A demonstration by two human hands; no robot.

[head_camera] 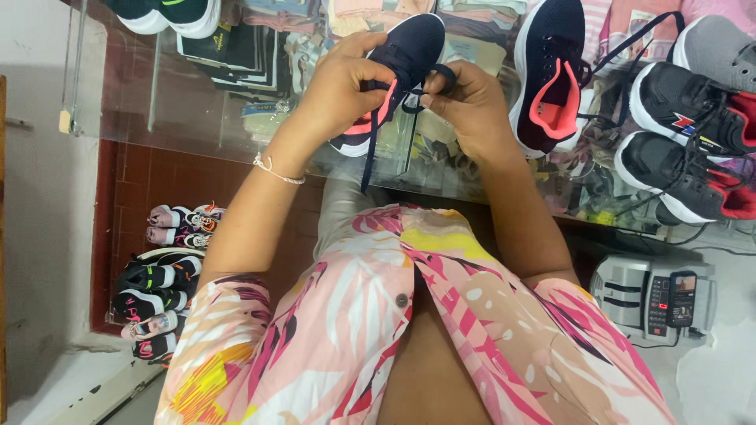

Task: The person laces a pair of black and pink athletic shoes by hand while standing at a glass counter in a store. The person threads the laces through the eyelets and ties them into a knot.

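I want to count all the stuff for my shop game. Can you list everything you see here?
Navy shoe: one, navy with pink lining, held over the glass counter.
Navy lace: one, dark, hanging down from the held shoe.
Second navy shoe: one, navy and pink, lying on the counter to the right.
Black shoes: two, black, red and white, far right on the counter.
Grey shoe: one, top right.
Floor shoes: several pairs, mixed colours, lower left.
Grey machine: one, lower right.
Phone: one, black, on the machine.
Left hand: gripping the held shoe.
Right hand: pinching its lace.
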